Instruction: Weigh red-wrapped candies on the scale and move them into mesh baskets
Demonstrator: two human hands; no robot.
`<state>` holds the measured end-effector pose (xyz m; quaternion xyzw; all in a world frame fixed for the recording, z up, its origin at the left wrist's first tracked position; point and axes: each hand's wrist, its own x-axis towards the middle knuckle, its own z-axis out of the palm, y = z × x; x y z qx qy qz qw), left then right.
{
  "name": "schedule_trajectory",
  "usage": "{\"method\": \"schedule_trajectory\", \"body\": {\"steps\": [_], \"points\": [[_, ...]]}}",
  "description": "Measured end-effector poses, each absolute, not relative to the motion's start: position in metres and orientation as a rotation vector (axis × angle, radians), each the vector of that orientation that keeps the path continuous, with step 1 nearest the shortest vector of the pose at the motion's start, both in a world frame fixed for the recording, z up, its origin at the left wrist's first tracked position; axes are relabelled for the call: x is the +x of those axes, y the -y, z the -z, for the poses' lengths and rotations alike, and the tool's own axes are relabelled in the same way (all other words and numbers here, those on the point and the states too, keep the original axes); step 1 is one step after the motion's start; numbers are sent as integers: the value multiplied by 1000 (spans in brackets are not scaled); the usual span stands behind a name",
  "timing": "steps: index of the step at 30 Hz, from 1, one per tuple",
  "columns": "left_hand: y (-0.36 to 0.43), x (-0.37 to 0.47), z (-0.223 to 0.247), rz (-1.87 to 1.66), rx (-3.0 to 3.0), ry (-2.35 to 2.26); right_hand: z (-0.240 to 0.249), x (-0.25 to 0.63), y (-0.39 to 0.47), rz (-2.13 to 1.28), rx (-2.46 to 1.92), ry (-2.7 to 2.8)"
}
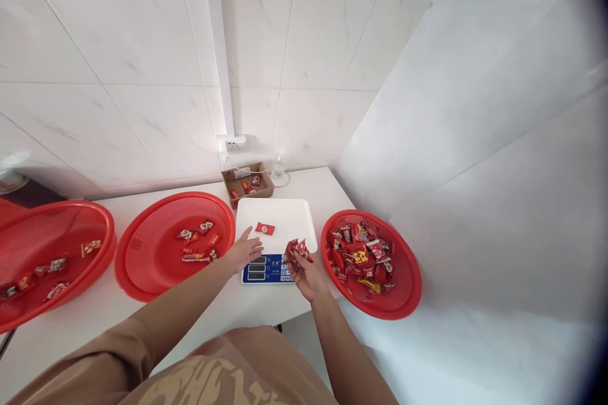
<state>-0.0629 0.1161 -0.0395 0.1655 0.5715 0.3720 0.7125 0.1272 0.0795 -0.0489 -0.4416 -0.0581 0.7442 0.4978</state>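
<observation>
One red wrapped candy (pixel 265 228) lies on the white pan of the digital scale (pixel 289 212). My left hand (pixel 244 252) hovers at the pan's front left, its fingers spread and nothing in them. Several red wrapped candies (pixel 298 251) are gathered in my right hand (pixel 308 275), over the front right of the scale, partly above its blue keypad. To the right of that hand stands a red plastic basket (pixel 412 272) heaped with wrapped candies. Left of the scale, another red basket (pixel 137 253) holds a few candies.
Behind the scale sits a small cardboard box (pixel 228 188) with several red candies, beside a clear glass object (pixel 278 166). A third red basket (pixel 102 228) stands at far left with several candies. A wall socket (pixel 232 145) is above the white table (pixel 318 185).
</observation>
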Motion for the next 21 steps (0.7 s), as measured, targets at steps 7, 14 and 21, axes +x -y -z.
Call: {"method": "schedule_trajectory", "body": {"steps": [7,14,21], "points": [[-78,-44,21,-591,578,-1010,46,112,-69,-1895,-1164,382],[-80,-44,22,-674,531,-985,44,104,-69,-1876,-1214,436],[-101,-53,40,-861,325,-1081,44,107,-72,-1797,-1235,291]]}}
